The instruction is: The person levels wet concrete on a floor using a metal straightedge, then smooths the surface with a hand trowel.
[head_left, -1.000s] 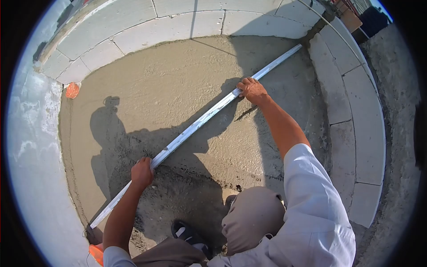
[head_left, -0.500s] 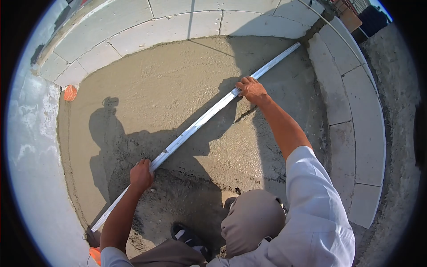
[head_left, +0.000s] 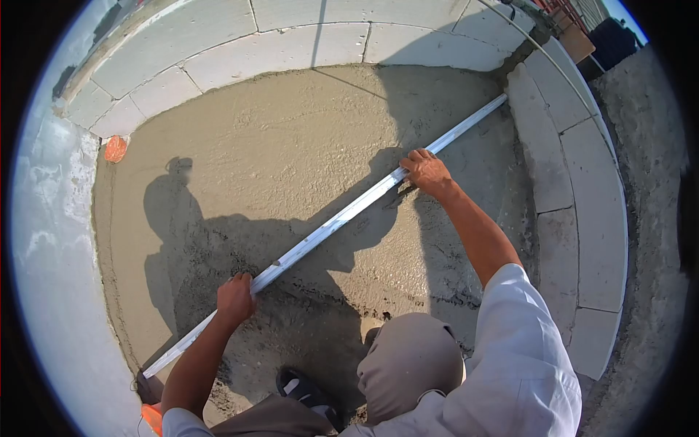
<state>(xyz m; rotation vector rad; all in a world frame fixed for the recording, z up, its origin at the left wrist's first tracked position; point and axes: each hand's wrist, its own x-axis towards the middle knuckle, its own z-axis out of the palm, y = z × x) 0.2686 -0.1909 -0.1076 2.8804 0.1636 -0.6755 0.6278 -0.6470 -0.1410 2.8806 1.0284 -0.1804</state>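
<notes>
A long, silvery screed bar lies slantwise across the wet, grey mortar, from the lower left to the upper right. My left hand is closed around the bar's lower part. Farther up, my right hand grips the same bar, fingers curled over its far edge. Rough mortar lies on my side of the bar, partly in shade. Beyond it the surface looks smoother, with my shadow across it.
White block walls curve along the back, with more blocks on the right. A grey plastered wall stands at the left. An orange round piece sits in the far left corner. My sandalled foot rests near my bent knee.
The bar's far end has swung toward me and slightly right, with my right hand moving along. My left hand has shifted slightly down and right, and the near end a little left.
</notes>
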